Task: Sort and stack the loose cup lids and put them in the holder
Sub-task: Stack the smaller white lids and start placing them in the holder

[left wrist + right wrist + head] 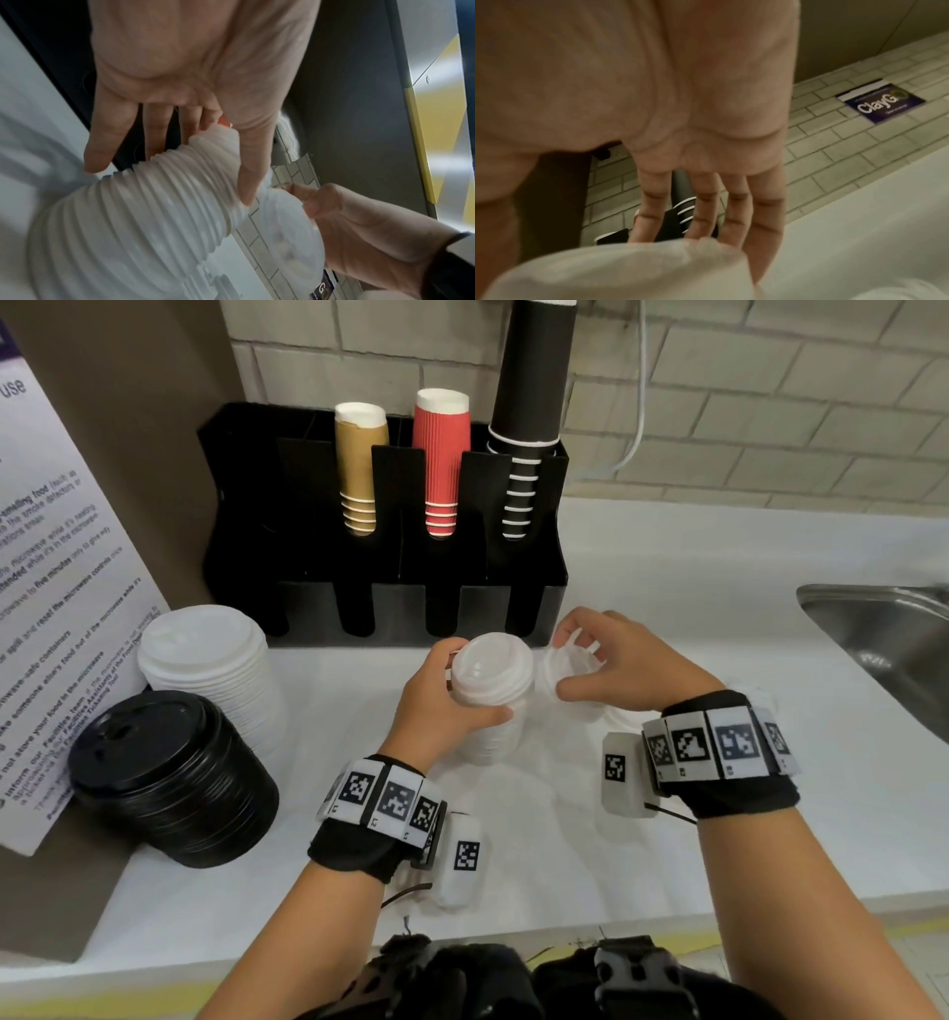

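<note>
Lids (pixel 490 683) stacked in my curled left hand (pixel 441 706) may topple if my right hand (pixel 624 665), pinching one loose lid (pixel 565 670), pushes it on crooked.

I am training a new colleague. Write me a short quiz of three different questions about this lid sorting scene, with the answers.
1. True or false: the left hand grips a stack of black lids.
2. Which cups stand tallest in the holder? A gold, B red, C black.
3. Fill in: the right hand holds a single ___ lid.

Key: 1 false, it grips the white lid stack. 2 C, the black cups. 3 white.
</note>
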`<state>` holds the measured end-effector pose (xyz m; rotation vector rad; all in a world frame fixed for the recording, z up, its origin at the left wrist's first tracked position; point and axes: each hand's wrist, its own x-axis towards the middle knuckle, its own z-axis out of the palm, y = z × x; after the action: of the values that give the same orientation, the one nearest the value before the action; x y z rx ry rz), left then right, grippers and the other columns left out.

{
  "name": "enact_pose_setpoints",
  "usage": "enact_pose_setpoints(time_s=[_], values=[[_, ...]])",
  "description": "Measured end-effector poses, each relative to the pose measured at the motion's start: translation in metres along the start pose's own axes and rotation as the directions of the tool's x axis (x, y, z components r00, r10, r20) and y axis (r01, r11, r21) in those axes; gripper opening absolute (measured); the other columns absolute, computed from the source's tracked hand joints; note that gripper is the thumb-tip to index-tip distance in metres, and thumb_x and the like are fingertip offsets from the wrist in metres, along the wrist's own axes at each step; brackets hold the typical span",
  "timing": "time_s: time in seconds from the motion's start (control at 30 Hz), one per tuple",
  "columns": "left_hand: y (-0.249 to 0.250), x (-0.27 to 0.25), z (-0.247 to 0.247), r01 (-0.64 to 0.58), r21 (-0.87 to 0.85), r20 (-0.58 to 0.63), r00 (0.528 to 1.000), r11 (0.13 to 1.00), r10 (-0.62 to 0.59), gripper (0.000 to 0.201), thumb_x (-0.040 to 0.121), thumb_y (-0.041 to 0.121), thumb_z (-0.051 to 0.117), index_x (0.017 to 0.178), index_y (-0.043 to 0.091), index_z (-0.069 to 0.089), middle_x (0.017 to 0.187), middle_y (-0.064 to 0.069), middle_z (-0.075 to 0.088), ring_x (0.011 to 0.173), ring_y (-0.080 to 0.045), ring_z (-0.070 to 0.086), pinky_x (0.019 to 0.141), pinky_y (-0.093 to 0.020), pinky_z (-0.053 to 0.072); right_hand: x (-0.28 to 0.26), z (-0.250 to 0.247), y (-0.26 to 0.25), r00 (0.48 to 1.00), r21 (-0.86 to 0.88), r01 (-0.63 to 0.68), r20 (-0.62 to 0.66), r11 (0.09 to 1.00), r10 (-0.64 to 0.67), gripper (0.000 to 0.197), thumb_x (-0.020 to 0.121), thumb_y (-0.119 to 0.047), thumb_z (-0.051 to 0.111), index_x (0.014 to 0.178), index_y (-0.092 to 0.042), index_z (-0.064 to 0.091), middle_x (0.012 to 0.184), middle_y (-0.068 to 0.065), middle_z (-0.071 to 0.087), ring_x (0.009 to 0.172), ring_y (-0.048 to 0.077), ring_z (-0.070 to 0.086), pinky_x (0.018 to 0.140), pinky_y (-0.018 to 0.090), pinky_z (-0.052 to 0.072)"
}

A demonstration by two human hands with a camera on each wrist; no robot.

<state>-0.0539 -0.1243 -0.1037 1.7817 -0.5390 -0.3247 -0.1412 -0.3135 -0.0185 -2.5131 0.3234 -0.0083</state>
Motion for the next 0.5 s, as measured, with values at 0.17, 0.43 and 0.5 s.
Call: enact_pose_setpoints(time_s=[0.17,0.43,0.5], values=[[0.004,0.002,0.0,-0.018,0.046,0.0,1.0,0.999,0.018,0.083,0.066,0.023,0.088,0.135,0.027,0.042,0.12,0.014,0.048,0.109,-0.009,0.045,0.082,-0.018,0.038,-0.004,0.0,0.012,0.997,0.113,-0.036,-0.071,0.993,0.044,0.039,0.071,-0.025,0.073,0.104,-0.033,0.053,0.106,-0.001,0.053,0.085,0.011,0.054,0.068,0.019,0.042],[0.002,0.002,-0.005,-0.03,0.026,0.027,0.999,0.999,0.029,0.073,0.068,0.024,0.087,0.13,0.027,0.05,0.117,0.017,0.051,0.11,-0.007,0.047,0.078,-0.014,0.037,0.0,0.022,0.003,0.967,0.505,0.098,-0.252,0.857,0.038,0.025,0.078,-0.016,0.071,0.099,-0.024,0.061,0.098,-0.004,0.065,0.082,0.006,0.06,0.068,0.012,0.046],[0.001,0.002,-0.004,-0.039,0.003,0.034,0.999,0.999,0.039,0.076,0.068,0.023,0.087,0.134,0.026,0.048,0.117,0.018,0.051,0.111,-0.006,0.047,0.081,-0.013,0.037,0.006,0.024,-0.005,0.963,0.405,0.162,-0.264,0.9,-0.055,0.024,0.077,-0.015,0.073,0.096,-0.025,0.064,0.095,-0.013,0.065,0.084,-0.002,0.06,0.07,0.007,0.046]])
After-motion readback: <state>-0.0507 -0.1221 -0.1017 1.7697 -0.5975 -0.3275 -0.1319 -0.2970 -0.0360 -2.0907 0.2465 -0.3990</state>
